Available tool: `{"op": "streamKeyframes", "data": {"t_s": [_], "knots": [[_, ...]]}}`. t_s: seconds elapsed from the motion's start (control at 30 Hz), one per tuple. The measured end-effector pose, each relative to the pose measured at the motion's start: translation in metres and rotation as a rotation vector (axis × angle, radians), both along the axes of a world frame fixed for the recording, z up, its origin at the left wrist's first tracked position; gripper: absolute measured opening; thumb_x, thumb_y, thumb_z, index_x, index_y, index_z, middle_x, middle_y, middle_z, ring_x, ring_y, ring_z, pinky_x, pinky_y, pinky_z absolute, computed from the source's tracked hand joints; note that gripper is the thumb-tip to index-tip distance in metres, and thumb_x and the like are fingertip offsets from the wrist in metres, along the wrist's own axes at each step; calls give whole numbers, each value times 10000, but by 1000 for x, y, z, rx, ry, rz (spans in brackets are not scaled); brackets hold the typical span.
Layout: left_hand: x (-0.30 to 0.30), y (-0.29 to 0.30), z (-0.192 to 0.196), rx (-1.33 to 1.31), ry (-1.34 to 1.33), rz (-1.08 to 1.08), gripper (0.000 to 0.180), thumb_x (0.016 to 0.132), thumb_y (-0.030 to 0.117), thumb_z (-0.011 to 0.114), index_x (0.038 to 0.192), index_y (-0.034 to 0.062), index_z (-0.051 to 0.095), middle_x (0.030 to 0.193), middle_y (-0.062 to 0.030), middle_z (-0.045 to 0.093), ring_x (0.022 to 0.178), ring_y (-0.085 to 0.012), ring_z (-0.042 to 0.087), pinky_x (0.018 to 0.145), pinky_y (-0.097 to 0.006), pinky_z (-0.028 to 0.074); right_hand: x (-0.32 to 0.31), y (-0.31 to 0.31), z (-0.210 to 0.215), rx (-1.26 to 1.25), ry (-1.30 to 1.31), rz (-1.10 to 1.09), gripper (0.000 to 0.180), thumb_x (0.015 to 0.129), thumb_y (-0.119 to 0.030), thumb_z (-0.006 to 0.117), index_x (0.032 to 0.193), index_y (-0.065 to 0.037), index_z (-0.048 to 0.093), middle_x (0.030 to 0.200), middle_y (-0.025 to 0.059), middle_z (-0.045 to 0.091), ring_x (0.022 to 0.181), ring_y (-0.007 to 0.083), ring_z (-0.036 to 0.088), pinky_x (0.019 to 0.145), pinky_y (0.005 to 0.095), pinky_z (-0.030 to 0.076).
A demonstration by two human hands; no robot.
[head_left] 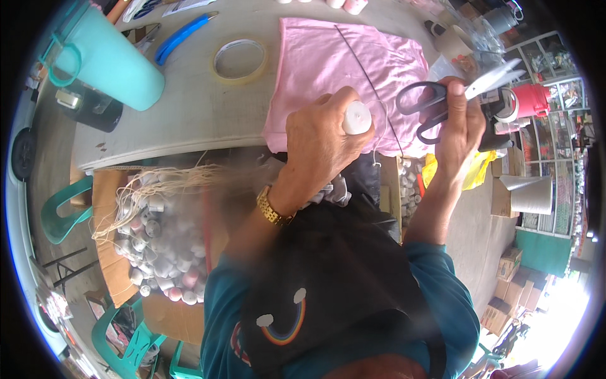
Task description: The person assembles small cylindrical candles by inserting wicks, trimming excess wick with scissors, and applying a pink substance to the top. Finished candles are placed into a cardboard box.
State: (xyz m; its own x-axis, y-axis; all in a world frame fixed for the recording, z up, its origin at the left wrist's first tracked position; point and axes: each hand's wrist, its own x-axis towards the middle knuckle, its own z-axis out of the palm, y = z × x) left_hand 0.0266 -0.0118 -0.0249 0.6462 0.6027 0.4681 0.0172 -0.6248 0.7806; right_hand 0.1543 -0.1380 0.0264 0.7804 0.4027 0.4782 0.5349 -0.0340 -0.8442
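My left hand point(322, 136) is closed around a white cylindrical roll point(358, 119), its round end facing up with a small mark at the centre. A thin pale string point(375, 144) hangs beside it, ending in a small knot or tip. In my right hand point(459, 129) is a pair of scissors point(435, 95) with black handles. Its blades point up and to the right, away from the roll, and look slightly parted. Beneath both hands lies a pink cloth point(309, 69) on the table, crossed by a thin dark rod point(363, 66).
On the table point(170, 117) are a tape roll point(219, 72), a blue cutter knife point(183, 39), and a teal tumbler point(117, 63). A cardboard box point(113, 265) below holds many white rolls and loose strings point(154, 189). A yellow bag point(473, 170) is at right; green chairs point(66, 211) stand left.
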Motion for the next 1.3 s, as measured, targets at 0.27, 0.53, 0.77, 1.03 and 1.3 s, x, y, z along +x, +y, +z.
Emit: {"op": "streamKeyframes", "data": {"t_s": [0.27,0.53,0.77,1.03,1.3], "knots": [[1,0,-3,-76,-117,-121,248,680,139,780,827,47,603,686,-115,617,629,-263,624,560,-356,477,-51,15,22,-67,-221,76,276,1004,-228,470,957,17,586,716,78,642,543,108,570,482,216,433],[-1,2,0,-23,-183,-92,203,711,69,754,843,38,602,689,-107,610,612,-184,620,585,-300,488,-53,22,24,-166,-474,38,311,1002,-253,444,915,-26,638,686,50,651,522,108,580,474,215,431],[5,9,4,-42,-120,-77,228,690,94,764,848,44,608,752,-124,634,654,-260,638,600,-323,497,-57,29,27,-25,-421,-33,449,994,-428,424,939,-26,616,628,78,632,451,114,550,383,193,390],[8,4,1,35,-154,-5,224,692,102,756,855,67,606,760,-120,633,690,-296,644,604,-346,497,-53,30,13,72,-499,-72,395,1009,-376,424,957,-23,593,703,82,653,506,111,563,452,211,432],[-11,14,1,-246,-169,-210,308,825,220,706,1038,20,606,974,-71,626,883,-154,615,762,-316,488,-24,10,2,195,510,256,353,985,-312,472,1102,5,577,724,106,653,498,106,553,436,188,405]]}}
